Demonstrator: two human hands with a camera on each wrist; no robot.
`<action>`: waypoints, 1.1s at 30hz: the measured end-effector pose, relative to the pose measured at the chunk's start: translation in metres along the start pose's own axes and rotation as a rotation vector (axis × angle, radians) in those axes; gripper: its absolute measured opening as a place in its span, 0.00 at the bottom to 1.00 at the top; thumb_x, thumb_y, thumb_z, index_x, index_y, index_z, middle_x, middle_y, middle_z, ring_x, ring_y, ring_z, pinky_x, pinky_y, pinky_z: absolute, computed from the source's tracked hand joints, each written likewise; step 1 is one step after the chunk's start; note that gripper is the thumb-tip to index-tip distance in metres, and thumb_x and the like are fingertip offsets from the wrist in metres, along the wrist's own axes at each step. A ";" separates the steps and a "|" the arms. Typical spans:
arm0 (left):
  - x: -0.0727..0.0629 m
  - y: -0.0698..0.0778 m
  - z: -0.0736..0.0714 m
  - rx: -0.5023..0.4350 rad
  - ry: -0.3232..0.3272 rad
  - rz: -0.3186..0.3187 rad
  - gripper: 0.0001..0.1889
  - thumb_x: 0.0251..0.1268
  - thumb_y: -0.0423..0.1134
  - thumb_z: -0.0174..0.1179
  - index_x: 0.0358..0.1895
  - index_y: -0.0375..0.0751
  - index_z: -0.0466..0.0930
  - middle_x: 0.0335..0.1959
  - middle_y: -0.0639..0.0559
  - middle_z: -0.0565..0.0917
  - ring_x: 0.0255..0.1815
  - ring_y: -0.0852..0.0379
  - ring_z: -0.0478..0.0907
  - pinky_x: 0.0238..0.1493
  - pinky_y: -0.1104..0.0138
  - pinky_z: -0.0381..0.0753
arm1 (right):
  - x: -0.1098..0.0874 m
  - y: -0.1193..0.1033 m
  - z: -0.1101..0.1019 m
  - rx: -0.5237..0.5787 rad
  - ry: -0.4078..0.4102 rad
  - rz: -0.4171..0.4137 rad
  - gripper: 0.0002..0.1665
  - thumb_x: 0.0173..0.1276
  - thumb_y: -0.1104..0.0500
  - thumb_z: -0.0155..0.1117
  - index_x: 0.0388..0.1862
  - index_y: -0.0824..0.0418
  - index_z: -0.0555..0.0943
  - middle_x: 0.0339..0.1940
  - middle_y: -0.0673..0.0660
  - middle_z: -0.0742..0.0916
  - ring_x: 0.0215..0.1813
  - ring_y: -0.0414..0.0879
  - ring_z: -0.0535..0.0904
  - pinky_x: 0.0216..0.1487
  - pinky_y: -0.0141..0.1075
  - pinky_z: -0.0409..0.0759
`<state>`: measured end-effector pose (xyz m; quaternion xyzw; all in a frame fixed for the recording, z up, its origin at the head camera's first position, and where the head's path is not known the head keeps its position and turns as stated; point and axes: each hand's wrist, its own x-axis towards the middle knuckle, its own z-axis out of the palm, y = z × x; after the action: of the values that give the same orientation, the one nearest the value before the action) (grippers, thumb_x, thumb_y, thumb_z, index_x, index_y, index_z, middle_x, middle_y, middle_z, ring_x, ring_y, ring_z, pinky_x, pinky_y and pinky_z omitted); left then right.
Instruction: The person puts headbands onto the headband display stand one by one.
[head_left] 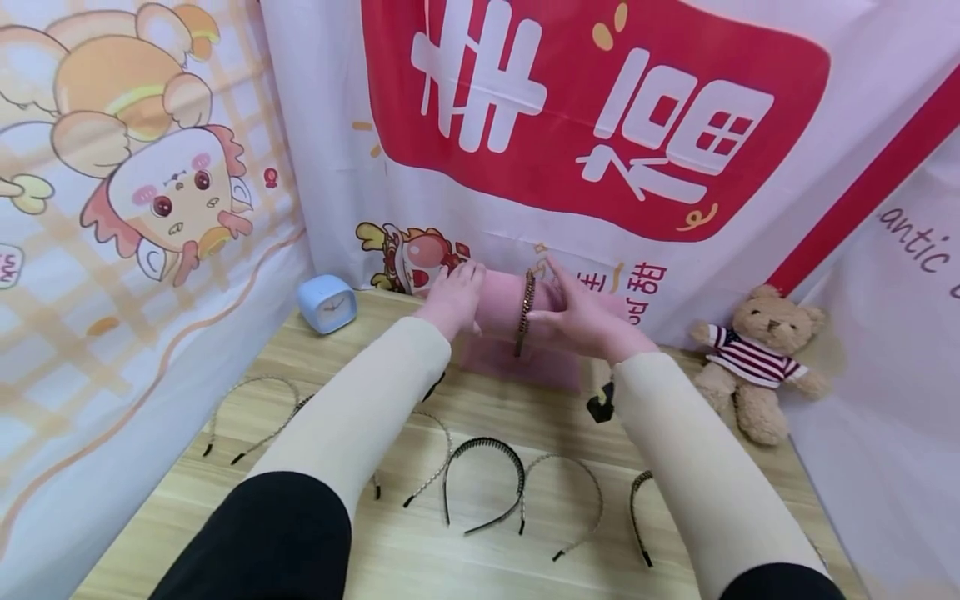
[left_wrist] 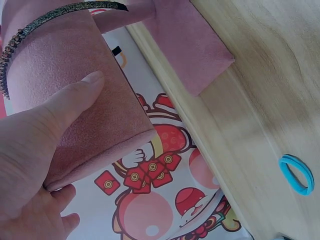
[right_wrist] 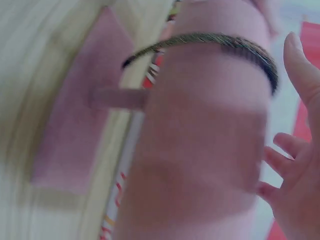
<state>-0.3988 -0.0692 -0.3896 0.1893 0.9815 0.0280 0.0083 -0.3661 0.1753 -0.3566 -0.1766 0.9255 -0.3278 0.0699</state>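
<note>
Table (head_left: 390,550): we see pale, grained wood.
Stand (head_left: 501,307): pink, towards the back.
Clock (head_left: 327,304): blue, at our back left.
Bear (head_left: 761,358): seated, back right.
Headbands (head_left: 487,441): we count several, spread across the front.
Loop (left_wrist: 306,190): turquoise, lying flat.

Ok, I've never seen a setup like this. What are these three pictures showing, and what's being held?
No machine: a person works bare-handed; each hand is a grip. The widest picture is from a camera on the head, looking forward and down; the others are from one on each wrist. The left grip holds one end of the pink stand. The right grip is spread beside it; I can't tell whether its fingertips touch it. A headband sits around the stand's roll. More headbands lie on the wooden table, with a blue clock at left and a teddy bear at right.
</note>
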 end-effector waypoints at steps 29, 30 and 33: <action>-0.006 0.004 -0.004 -0.010 0.031 0.025 0.65 0.43 0.57 0.78 0.77 0.31 0.44 0.77 0.35 0.51 0.77 0.41 0.48 0.76 0.50 0.43 | -0.252 0.223 -0.100 -0.311 0.086 0.247 0.23 0.67 0.59 0.68 0.54 0.74 0.79 0.48 0.77 0.81 0.48 0.71 0.77 0.44 0.61 0.78; -0.006 0.005 -0.004 -0.009 0.034 0.026 0.65 0.43 0.57 0.78 0.77 0.31 0.44 0.77 0.35 0.51 0.77 0.41 0.48 0.76 0.50 0.43 | -0.259 0.228 -0.097 -0.309 0.085 0.262 0.22 0.67 0.59 0.68 0.53 0.74 0.79 0.46 0.76 0.82 0.47 0.70 0.78 0.43 0.60 0.79; -0.003 0.006 -0.001 -0.005 0.043 0.027 0.65 0.42 0.58 0.78 0.77 0.32 0.44 0.76 0.35 0.52 0.77 0.41 0.48 0.76 0.50 0.44 | -0.278 0.246 -0.087 -0.302 0.081 0.304 0.23 0.65 0.59 0.70 0.52 0.74 0.79 0.44 0.75 0.82 0.44 0.67 0.79 0.41 0.59 0.79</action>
<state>-0.3939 -0.0651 -0.3883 0.2020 0.9787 0.0346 -0.0125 -0.1982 0.5071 -0.4406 -0.0301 0.9821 -0.1777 0.0542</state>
